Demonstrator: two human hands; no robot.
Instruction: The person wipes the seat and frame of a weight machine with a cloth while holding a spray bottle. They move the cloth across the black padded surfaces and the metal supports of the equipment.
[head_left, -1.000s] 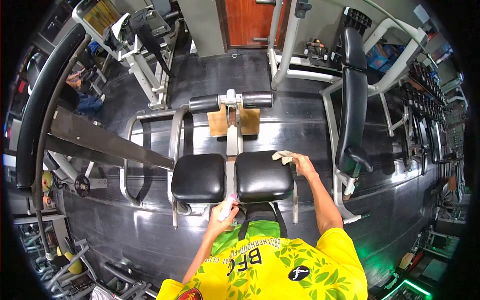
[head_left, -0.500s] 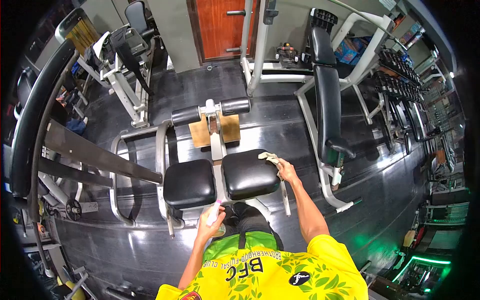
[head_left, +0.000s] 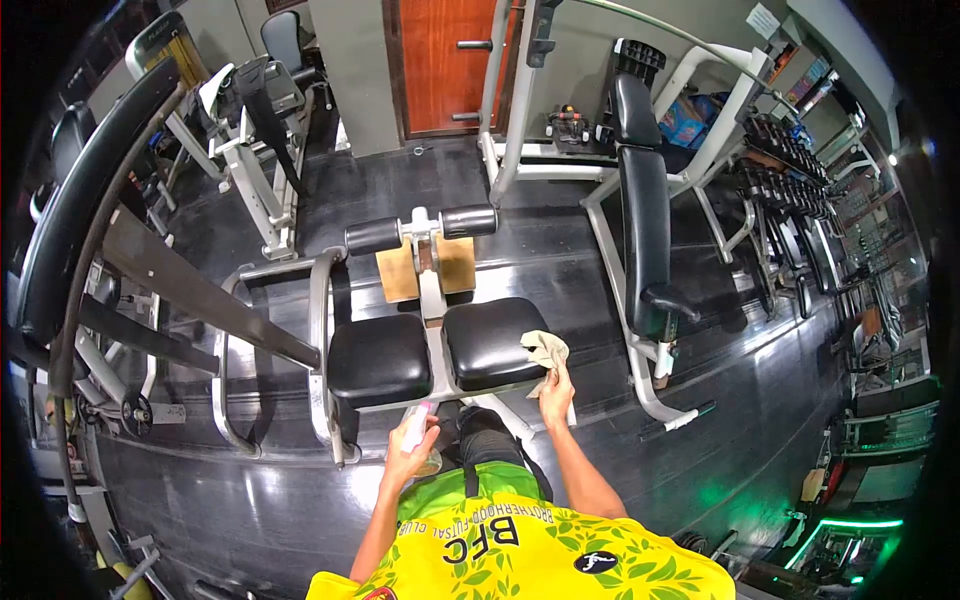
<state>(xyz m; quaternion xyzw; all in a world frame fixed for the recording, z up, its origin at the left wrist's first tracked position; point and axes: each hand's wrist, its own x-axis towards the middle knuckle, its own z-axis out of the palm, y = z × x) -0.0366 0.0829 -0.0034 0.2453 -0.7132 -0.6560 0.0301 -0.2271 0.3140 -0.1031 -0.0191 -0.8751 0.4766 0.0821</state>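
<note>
My right hand [head_left: 556, 398] grips a pale cloth [head_left: 546, 350] at the right edge of a black padded seat [head_left: 490, 342]. The cloth's upper part lies against the pad's corner. My left hand [head_left: 406, 456] is closed around a spray bottle [head_left: 415, 426] with a white head and a pink tip. That bottle is just in front of the second black pad [head_left: 378, 360], and my fingers hide part of it. Both pads belong to one bench, whose two black foam rollers [head_left: 372, 236] sit at the far end.
An upright black-padded bench [head_left: 646, 230] stands to the right, with a dumbbell rack [head_left: 790, 180] beyond it. Grey machine beams [head_left: 205, 290] slant in from the left. A wooden door [head_left: 440, 65] is at the back. Dark flooring [head_left: 560, 240] surrounds the bench.
My right hand has drawn the cloth back toward me along the pad's right edge, and more of the cloth shows. My left hand has shifted slightly left and down with the spray bottle.
</note>
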